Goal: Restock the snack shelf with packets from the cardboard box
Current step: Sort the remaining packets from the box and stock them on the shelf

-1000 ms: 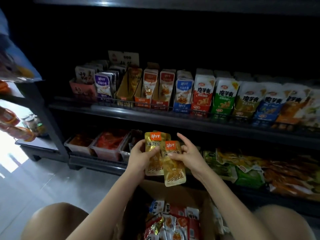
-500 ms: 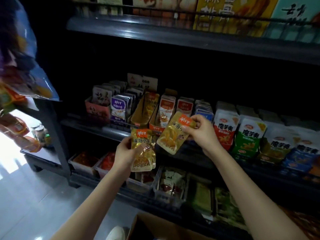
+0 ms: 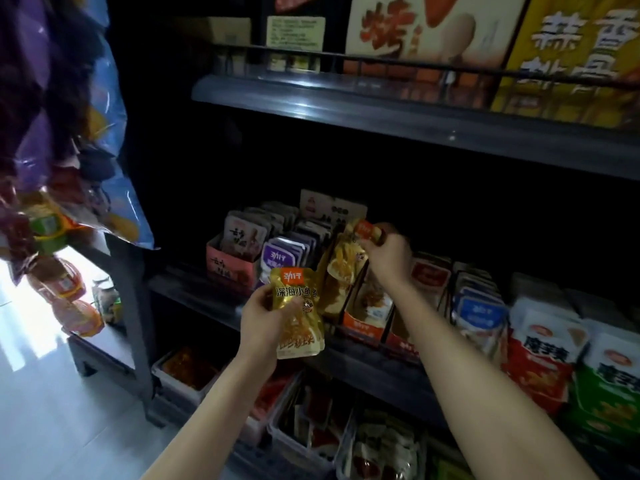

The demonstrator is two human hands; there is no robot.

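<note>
Left hand [image 3: 265, 318]: clasps the upright gold packet along its left edge, thumb laid across the front and fingers wrapped behind.
Upright gold packet [image 3: 300, 311]: held in front of the middle shelf's lip. Its long axis is close to vertical, with the orange label on top, the printed face toward the camera and the bottom edge swung slightly right.
Left arm: bare forearm rising from the bottom of the frame, wrist a little bent.
Right hand [image 3: 389, 252]: fingers curled, pinching the orange top end of the slanted gold packet. The back of the hand faces the camera, raised above the row of cartons.
Slanted gold packet [image 3: 343, 265]: hangs from the pinch, long axis running from upper right down to lower left. Its bottom end is at the mouth of the yellow carton, but it is too dark to tell whether they touch.
Right arm: forearm stretching diagonally from lower right up to the shelf.
Yellow carton [image 3: 329, 303]: open-fronted, on the middle shelf between the purple packets and the orange carton.
Purple packets [image 3: 278, 263]: standing in file just left of it.
Orange carton [image 3: 363, 322]: just right of it, under the right wrist.
Middle shelf [image 3: 194, 289]: dark, with a pink carton [image 3: 228, 266] at its left end and blue packets [image 3: 478, 313] and red-and-white packets [image 3: 540, 344] further right.
Lower bins [image 3: 194, 372]: clear tubs of red snacks beneath.
Upper shelf [image 3: 311, 98]: large printed boxes behind a rail.
Hanging bags [image 3: 69, 133]: blue and purple, far left.
</note>
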